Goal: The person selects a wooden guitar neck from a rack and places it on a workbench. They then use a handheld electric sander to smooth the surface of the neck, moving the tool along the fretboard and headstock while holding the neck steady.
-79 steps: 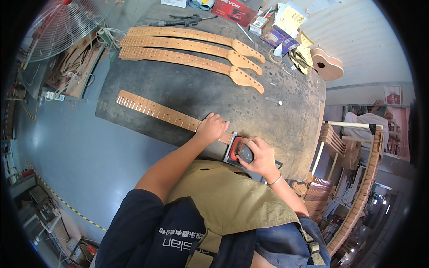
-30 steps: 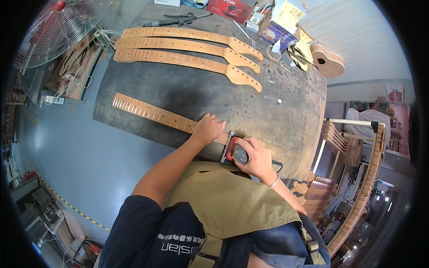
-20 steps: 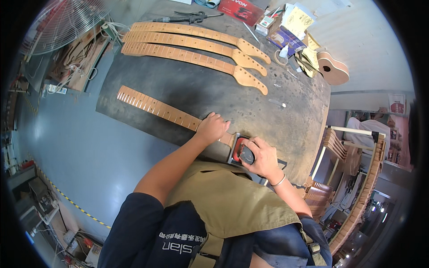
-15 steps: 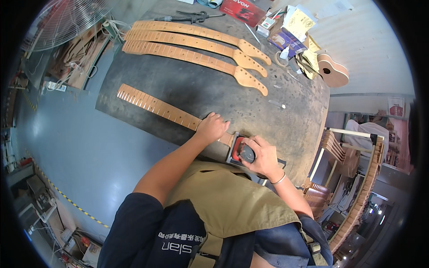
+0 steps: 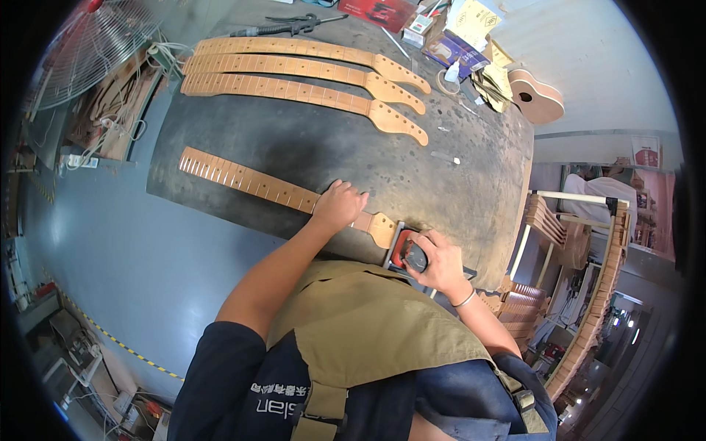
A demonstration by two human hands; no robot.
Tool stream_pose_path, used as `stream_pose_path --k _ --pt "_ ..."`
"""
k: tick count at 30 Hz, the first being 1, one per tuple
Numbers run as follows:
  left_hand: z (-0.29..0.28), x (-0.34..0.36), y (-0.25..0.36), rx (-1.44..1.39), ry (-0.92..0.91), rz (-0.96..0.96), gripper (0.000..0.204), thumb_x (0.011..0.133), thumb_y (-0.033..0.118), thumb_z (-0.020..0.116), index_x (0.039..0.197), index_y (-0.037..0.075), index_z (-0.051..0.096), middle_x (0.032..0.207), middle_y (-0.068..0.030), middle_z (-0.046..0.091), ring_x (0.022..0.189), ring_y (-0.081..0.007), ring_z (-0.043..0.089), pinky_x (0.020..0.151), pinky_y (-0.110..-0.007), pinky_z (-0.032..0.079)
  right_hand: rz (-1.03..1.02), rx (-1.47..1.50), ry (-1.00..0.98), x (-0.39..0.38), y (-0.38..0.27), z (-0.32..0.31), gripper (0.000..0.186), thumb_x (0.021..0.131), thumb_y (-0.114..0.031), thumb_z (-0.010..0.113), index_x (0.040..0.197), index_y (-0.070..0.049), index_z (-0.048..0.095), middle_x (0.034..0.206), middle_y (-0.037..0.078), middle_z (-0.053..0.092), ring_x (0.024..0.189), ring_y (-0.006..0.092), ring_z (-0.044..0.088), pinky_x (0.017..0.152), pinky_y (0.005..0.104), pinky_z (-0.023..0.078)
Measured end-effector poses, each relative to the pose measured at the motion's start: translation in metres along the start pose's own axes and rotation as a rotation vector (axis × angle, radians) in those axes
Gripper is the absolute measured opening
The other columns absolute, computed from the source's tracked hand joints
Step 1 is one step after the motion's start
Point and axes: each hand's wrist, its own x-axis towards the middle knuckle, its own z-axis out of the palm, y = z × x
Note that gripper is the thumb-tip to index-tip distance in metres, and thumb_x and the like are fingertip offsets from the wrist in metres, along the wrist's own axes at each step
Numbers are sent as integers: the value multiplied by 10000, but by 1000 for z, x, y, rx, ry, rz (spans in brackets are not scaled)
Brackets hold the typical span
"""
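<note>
left hand [image 5: 340,204]: grip clasped over guitar neck [image 5: 279,191], near headstock [image 5: 382,229] | right hand [image 5: 440,264]: grip holding red-and-black sander [image 5: 400,248] at headstock's tip | guitar neck: slanted along dark surface's [image 5: 441,184] near edge | three more necks [image 5: 294,68]: side by side beyond it

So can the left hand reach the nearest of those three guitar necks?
Probably yes. The left hand holds another neck, but only tabletop lies between there and the nearest one.

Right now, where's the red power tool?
Right of centre in the head view, the red power tool is under the right hand, at the near headstock.
</note>
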Motion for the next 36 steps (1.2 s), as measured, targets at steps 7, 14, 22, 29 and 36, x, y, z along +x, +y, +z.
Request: stream_pose_path --k 7,14,22,29,36 --pt "-2 2 -2 3 5 28 407 993 266 668 646 57 704 710 -91 690 792 -272 652 816 -405 499 -20 39 91 9 -12 18 545 698 -220 866 1214 -155 703 1040 59 681 911 292 706 727 398 590" --pt "-2 3 -1 -2 1 33 398 1000 253 654 646 74 694 701 -95 681 780 -278 647 781 -419 495 -29 27 104 10 -15 14 531 711 -219 876 1206 -137 701 1046 58 692 903 293 712 738 394 595" --pt "1 2 -4 71 -72 69 411 1017 264 624 656 78 690 713 -109 680 786 -289 651 792 -438 491 50 37 100 -32 21 7 541 684 -209 870 1195 -161 698 1079 37 706 928 279 714 749 389 596" --pt "1 5 -5 23 -2 133 336 979 191 674 659 93 643 686 -88 623 736 -296 614 707 -444 474 -10 77 106 8 -8 16 601 702 -220 866 1263 -158 660 1107 77 657 979 297 675 808 398 579" --pt "-2 4 -4 37 -23 100 387 994 219 661 631 87 658 682 -105 635 735 -306 622 725 -449 483 -67 43 126 16 -12 21 565 716 -261 862 1238 -180 661 1076 53 650 968 279 680 739 400 578"
